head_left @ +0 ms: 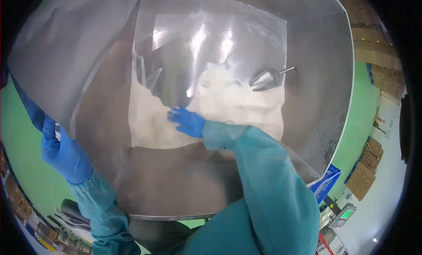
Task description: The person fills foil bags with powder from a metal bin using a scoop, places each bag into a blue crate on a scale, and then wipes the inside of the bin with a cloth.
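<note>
My right hand (188,122), in a blue glove, lies over the white powder (241,101) in a large metal bin (176,180). Its fingers are stretched out and slightly spread, with nothing visible in them. At the left rim, my gloved left hand (67,157) is raised, its fingers curled around the lower edge of a large grey bag (74,39). That bag leans over the bin's left wall; its opening is hidden from me. A metal scoop (266,80) rests at the powder's right edge, its handle pointing right.
The bin's right wall (316,79) rises beside the scoop. Outside it are a blue crate (325,183), a scale display (345,215) and stacked cardboard boxes (365,173) on a green floor (358,119). More boxes stand at the upper right.
</note>
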A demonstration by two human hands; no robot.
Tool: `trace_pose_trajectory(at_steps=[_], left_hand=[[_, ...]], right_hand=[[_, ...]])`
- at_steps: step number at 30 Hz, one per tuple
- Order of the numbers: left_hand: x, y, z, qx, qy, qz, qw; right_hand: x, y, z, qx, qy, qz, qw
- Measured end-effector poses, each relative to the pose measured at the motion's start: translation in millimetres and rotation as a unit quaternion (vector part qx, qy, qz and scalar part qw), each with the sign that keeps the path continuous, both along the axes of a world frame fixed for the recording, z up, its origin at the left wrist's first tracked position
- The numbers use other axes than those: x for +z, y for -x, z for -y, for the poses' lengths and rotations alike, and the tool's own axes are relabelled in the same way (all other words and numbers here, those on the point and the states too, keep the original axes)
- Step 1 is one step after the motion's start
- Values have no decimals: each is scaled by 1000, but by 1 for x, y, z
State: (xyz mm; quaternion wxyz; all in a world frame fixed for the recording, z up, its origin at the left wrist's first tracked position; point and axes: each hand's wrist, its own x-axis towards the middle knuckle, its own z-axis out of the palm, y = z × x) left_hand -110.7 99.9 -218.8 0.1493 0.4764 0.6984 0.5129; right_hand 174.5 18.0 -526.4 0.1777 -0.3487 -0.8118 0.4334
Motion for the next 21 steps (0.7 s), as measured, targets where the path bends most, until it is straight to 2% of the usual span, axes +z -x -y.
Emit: trace_pose_trajectory(at_steps=[2,3,4,6,8,9,10,11,12,14,15,16,18,20,21], left_hand=[[3,-1,1,-1,20,-5,1000],[0,5,3,-12,18,-2,1000],[-5,15,2,-23,8,3,1000],[-8,18,4,-25,2,22,999],[-6,15,-1,-16,4,48,999],[-4,14,-1,-7,2,24,1000],[-3,13,1,-1,5,4,1000],[-3,10,-2,-2,3,-13,1000],[-3,6,-6,-8,3,-14,1000],[-1,7,-3,-5,16,-29,999],[-1,9,0,-12,15,-5,1000],[-1,11,1,-21,20,18,999],[-4,9,-5,-20,26,23,999],[-2,4,-7,4,39,-14,999],[-1,0,-8,-2,32,-19,999]], right_hand=[[-12,-47,-29,-103,-40,117,987],[-14,-70,-66,-184,-55,139,971],[7,-97,-100,-229,-102,120,961],[-10,-135,-132,-222,-180,259,923],[-21,-111,-87,-150,-112,305,934],[-16,-93,-58,-108,-77,328,935],[8,-79,-28,-12,67,346,936],[35,-77,6,14,3,296,955],[51,-85,20,-6,91,148,985],[58,-113,-9,-2,70,248,966],[34,-158,-32,-56,-55,278,957],[11,-201,-56,-122,-169,311,927],[102,-246,-138,-158,-91,404,896],[107,-301,-159,-111,-57,546,828],[67,-346,-162,-90,-85,594,795]])
